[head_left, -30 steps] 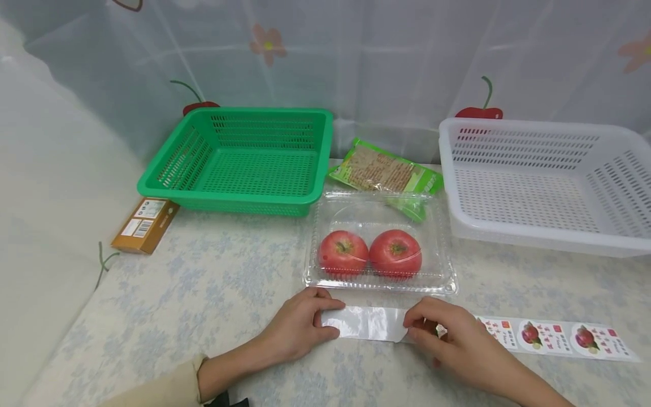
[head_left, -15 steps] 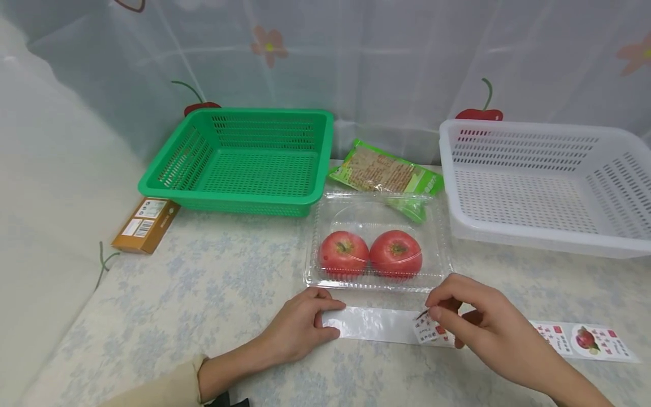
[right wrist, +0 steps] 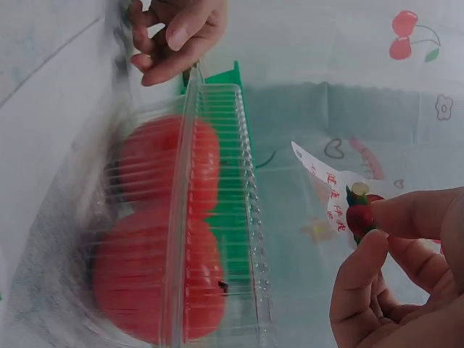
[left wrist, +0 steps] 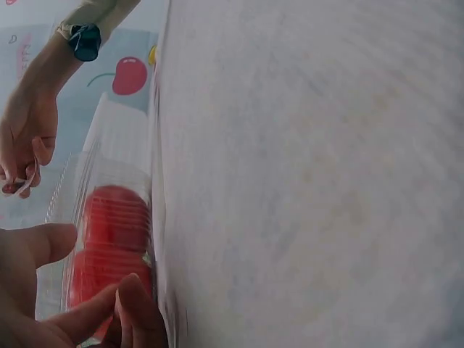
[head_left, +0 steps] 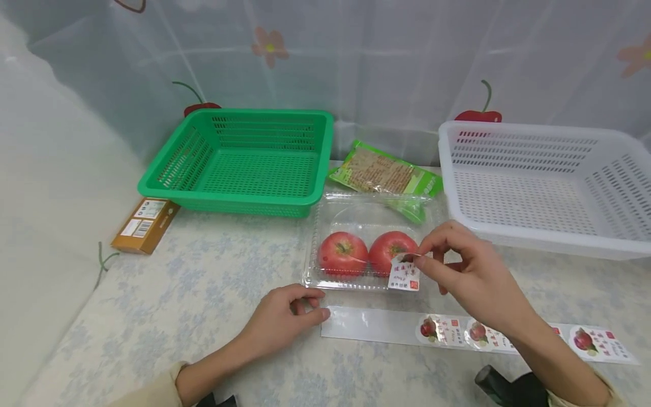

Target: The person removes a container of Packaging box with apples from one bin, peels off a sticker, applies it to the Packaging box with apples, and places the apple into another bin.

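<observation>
Between thumb and forefinger my right hand (head_left: 470, 271) pinches a peeled sticker (head_left: 404, 275) by its upper edge. Red lettering and a fruit picture show on the sticker in the right wrist view (right wrist: 337, 188). It hangs over the front edge of a clear plastic clamshell box (head_left: 351, 217), overlapping the right one of two red apples (head_left: 343, 252) inside. My left hand (head_left: 285, 316), fingers loosely bent and holding nothing, rests by the left end of the sticker strip (head_left: 371, 325). The strip's left part is bare backing; several printed stickers (head_left: 447, 330) sit toward its right, partly hidden by my right forearm.
A green basket (head_left: 234, 200) stands at the back left, a white basket (head_left: 549, 234) at the back right. Behind the clamshell lies a green-edged packet (head_left: 381, 169). An orange-brown box (head_left: 144, 226) is beside the green basket. A patterned curtain (head_left: 386, 68) hangs behind.
My right hand has peeled a sticker off the strip and carried it up and over to the clamshell's front. My left hand has let go of the strip and drawn slightly left.
</observation>
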### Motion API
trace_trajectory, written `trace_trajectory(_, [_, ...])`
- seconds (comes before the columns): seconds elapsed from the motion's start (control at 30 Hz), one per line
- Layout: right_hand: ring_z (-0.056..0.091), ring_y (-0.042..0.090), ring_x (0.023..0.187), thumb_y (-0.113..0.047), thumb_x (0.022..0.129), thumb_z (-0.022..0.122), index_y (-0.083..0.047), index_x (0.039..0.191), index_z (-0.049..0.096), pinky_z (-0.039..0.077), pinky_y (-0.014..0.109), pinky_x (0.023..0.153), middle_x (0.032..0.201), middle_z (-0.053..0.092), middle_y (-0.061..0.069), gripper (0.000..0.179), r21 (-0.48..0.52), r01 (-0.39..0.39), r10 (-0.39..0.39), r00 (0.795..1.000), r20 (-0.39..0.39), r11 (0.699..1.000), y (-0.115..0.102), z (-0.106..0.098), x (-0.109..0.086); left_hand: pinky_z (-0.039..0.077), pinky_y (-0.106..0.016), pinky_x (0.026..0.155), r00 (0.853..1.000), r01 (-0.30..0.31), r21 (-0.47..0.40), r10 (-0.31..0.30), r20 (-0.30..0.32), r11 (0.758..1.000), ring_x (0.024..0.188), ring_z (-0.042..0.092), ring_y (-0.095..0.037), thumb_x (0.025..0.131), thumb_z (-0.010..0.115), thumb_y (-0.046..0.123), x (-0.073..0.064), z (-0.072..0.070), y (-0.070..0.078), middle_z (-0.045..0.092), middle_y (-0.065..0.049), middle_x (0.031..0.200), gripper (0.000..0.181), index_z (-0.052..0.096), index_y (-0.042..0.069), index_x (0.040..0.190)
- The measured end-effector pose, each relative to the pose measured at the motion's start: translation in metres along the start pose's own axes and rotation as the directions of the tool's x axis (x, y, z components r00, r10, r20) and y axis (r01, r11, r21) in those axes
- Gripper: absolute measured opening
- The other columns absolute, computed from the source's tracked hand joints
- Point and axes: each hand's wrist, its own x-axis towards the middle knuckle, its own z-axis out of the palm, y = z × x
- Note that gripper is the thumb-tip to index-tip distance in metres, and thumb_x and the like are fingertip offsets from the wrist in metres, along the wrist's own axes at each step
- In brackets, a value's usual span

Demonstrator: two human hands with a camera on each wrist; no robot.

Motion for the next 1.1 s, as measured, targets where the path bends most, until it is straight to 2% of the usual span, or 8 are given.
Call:
trace_trajectory(0.13, [0.049, 0.019, 0.054, 0.000, 0.091, 0.067, -0.010, 0.096, 0.066, 0.042, 0.031, 0.042, 0.087, 0.061, 0.003, 0.011, -0.030, -0.022, 0.021, 1.000, -0.017, 0.999, 0.003, -0.003, 0.018, 0.049, -0.028, 0.057, 0.985, 0.141, -0.133, -0.152, -0.078, 0.981, 0.072, 0.057, -0.016, 0.085, 0.077, 0.032, 0.006, -0.010, -0.001, 0.062, -0.001, 0.099, 0.050, 0.063, 0.004, 0.125])
trace_trajectory(0.2, [0.048, 0.021, 0.049, -0.003, 0.092, 0.066, -0.009, 0.098, 0.066, 0.041, 0.031, 0.043, 0.084, 0.062, 0.006, 0.009, -0.046, -0.053, 0.054, 0.999, 0.000, 0.997, 0.005, -0.003, 0.027, 0.053, -0.031, 0.061, 0.978, 0.151, -0.210, -0.176, -0.110, 0.966, 0.082, 0.059, -0.019, 0.086, 0.077, 0.032, 0.008, -0.014, 0.000, 0.059, -0.005, 0.112, 0.064, 0.051, 0.007, 0.139])
trace_trajectory(0.27, [0.050, 0.022, 0.052, -0.006, 0.092, 0.067, -0.009, 0.100, 0.066, 0.041, 0.032, 0.045, 0.084, 0.062, 0.008, 0.008, -0.060, -0.090, 0.091, 0.996, 0.025, 0.994, 0.007, -0.003, 0.035, 0.054, -0.035, 0.071, 0.980, 0.108, -0.244, -0.145, -0.139, 0.964, 0.096, 0.059, -0.020, 0.087, 0.076, 0.032, 0.010, -0.016, 0.001, 0.054, -0.007, 0.125, 0.072, 0.041, 0.014, 0.148])
trace_trajectory(0.37, [0.053, 0.025, 0.058, -0.004, 0.092, 0.066, -0.007, 0.101, 0.065, 0.042, 0.031, 0.048, 0.087, 0.065, 0.009, 0.009, -0.065, -0.114, 0.118, 0.991, 0.068, 0.991, 0.011, 0.000, 0.048, 0.051, -0.043, 0.089, 0.985, -0.024, -0.258, -0.021, -0.169, 0.966, 0.120, 0.052, -0.024, 0.088, 0.075, 0.029, 0.014, -0.016, 0.004, 0.041, -0.007, 0.144, 0.080, 0.030, 0.025, 0.154])
trace_trajectory(0.5, [0.059, 0.028, 0.068, 0.003, 0.091, 0.063, -0.004, 0.097, 0.066, 0.047, 0.029, 0.056, 0.089, 0.066, 0.009, 0.010, -0.060, -0.077, 0.083, 0.990, 0.113, 0.995, 0.015, 0.006, 0.062, 0.045, -0.051, 0.098, 0.978, -0.151, -0.248, 0.109, -0.178, 0.957, 0.134, 0.040, -0.028, 0.091, 0.072, 0.028, 0.025, -0.014, 0.011, 0.029, -0.002, 0.154, 0.075, 0.031, 0.030, 0.154])
trace_trajectory(0.73, [0.060, 0.025, 0.072, 0.009, 0.089, 0.063, -0.002, 0.096, 0.067, 0.051, 0.029, 0.062, 0.092, 0.066, 0.009, 0.014, -0.112, -0.007, 0.024, 0.988, 0.150, 0.994, 0.019, 0.014, 0.070, 0.044, -0.054, 0.096, 0.982, -0.136, -0.240, 0.099, -0.161, 0.961, 0.131, 0.043, -0.031, 0.094, 0.068, 0.028, 0.040, -0.011, 0.018, 0.032, -0.003, 0.152, 0.052, 0.051, 0.022, 0.143])
trace_trajectory(0.87, [0.061, 0.023, 0.070, 0.009, 0.088, 0.062, -0.002, 0.098, 0.068, 0.053, 0.029, 0.061, 0.092, 0.068, 0.007, 0.016, -0.161, 0.004, 0.023, 0.986, 0.164, 0.987, 0.023, 0.018, 0.072, 0.045, -0.054, 0.094, 0.984, -0.126, -0.246, 0.090, -0.152, 0.961, 0.127, 0.048, -0.031, 0.093, 0.070, 0.024, 0.042, -0.011, 0.017, 0.036, 0.001, 0.149, 0.055, 0.050, 0.018, 0.143])
trace_trajectory(1.1, [0.059, 0.022, 0.072, 0.008, 0.088, 0.064, -0.004, 0.102, 0.070, 0.052, 0.033, 0.062, 0.094, 0.068, 0.006, 0.019, -0.265, 0.005, 0.039, 0.986, 0.159, 0.964, 0.028, 0.022, 0.071, 0.046, -0.053, 0.094, 0.985, -0.125, -0.251, 0.090, -0.144, 0.960, 0.126, 0.049, -0.031, 0.091, 0.072, 0.023, 0.044, -0.010, 0.015, 0.036, 0.000, 0.149, 0.056, 0.051, 0.021, 0.142])
